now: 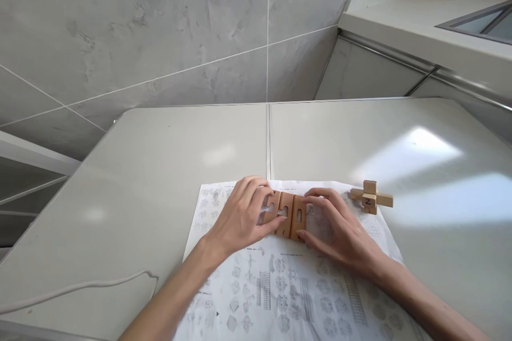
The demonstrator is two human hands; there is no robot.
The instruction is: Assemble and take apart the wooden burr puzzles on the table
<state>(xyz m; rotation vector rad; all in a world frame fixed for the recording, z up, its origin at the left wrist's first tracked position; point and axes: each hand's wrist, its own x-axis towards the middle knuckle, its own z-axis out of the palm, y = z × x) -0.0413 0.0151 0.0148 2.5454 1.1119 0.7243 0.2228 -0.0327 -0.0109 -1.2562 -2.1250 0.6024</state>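
Observation:
Several flat, reddish-brown wooden puzzle pieces lie side by side in a row on a printed paper sheet point(256, 287). Cut-outs show in them, and the rightmost wooden puzzle piece point(299, 216) has a closed slot. My left hand point(242, 216) curves over the left end of the row, fingers at the far edge and thumb across the near part, hiding some of the wood. At the other end, my right hand point(340, 229) holds the rightmost piece between its fingertips at the top and its thumb at the bottom.
An assembled wooden cross puzzle point(370, 198) marked "2" stands at the sheet's upper right. A white cable point(80, 289) runs over the light table point(192, 138) at lower left. Behind are a grey tiled wall point(160, 21) and a white ledge point(420, 32) at right.

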